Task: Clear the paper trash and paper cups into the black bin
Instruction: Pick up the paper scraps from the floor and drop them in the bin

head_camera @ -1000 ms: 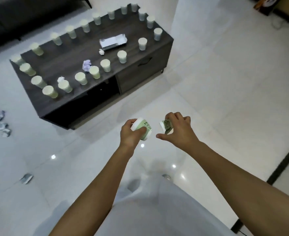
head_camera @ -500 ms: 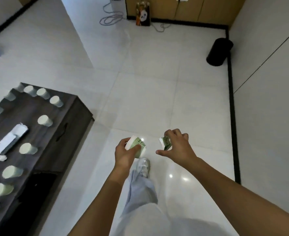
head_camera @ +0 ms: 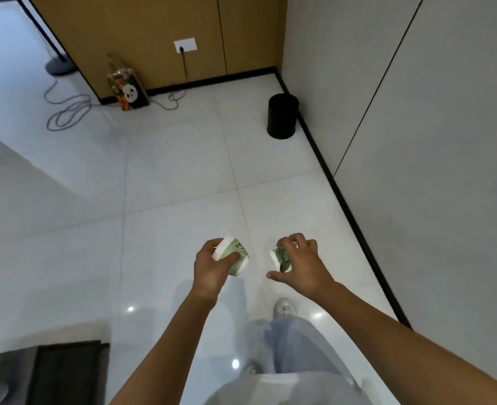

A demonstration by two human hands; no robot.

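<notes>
Two cups carried toward the bin, now in plain view ahead.

The green-and-white paper cup [head_camera: 233, 258] sits gripped in the left hand [head_camera: 212, 266]; the right hand [head_camera: 300, 263] pinches a second green-printed paper cup [head_camera: 281, 258]. The view has swung off the dark table, and the round black bin [head_camera: 282, 115] stands in the corner, well apart yet.

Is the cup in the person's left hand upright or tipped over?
Tipped. The left hand grips the paper cup lying slantwise, its white end up-left and its other end down-right.
</notes>
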